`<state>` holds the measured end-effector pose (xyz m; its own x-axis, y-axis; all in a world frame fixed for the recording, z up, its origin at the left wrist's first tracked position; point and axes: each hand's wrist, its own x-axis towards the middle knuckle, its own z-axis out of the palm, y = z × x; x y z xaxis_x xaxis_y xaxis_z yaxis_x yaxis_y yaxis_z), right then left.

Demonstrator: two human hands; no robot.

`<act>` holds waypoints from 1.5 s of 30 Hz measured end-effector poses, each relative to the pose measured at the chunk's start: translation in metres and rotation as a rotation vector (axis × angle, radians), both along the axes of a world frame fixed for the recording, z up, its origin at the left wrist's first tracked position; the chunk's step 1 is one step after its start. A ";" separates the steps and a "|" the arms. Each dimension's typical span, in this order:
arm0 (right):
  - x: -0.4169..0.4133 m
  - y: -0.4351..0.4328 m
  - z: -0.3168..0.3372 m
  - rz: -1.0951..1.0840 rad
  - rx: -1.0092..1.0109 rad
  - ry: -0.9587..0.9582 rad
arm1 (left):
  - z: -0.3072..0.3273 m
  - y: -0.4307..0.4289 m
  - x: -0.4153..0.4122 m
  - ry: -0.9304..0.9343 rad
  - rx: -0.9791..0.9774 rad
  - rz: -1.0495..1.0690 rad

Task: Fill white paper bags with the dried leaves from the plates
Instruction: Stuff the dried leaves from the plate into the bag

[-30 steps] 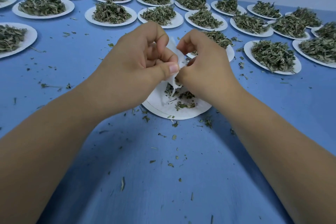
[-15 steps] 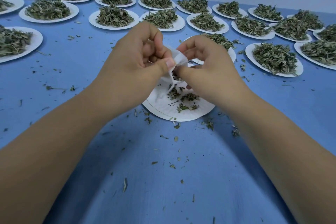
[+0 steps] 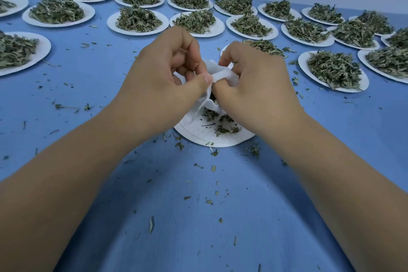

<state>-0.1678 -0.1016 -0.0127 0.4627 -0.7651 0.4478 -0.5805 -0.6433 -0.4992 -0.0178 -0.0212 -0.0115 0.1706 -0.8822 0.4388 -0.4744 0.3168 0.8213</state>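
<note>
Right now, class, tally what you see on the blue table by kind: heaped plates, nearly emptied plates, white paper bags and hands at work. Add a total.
Plates heaped with dried leaves: 20, counting those cut by the frame edges
Nearly emptied plate: 1
White paper bag: 1
Hands: 2, left hand and right hand, both pinching the bag
Total: 24

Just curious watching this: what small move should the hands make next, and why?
Likely draw the small white paper bag shut: left hand and right hand pinch its top, and the round white plate beneath holds only few dried leaves.
</note>
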 end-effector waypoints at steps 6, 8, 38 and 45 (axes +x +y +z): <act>0.000 -0.001 0.001 0.103 0.202 0.042 | 0.003 0.008 0.008 -0.110 0.033 -0.102; -0.002 -0.001 0.005 0.116 0.304 -0.067 | 0.003 0.000 0.016 -0.286 0.083 -0.088; -0.009 0.010 -0.011 0.517 0.139 0.445 | -0.032 -0.018 0.033 -0.503 0.101 0.387; -0.016 0.020 -0.029 0.476 -0.119 0.244 | -0.037 -0.022 0.037 -0.409 0.117 0.404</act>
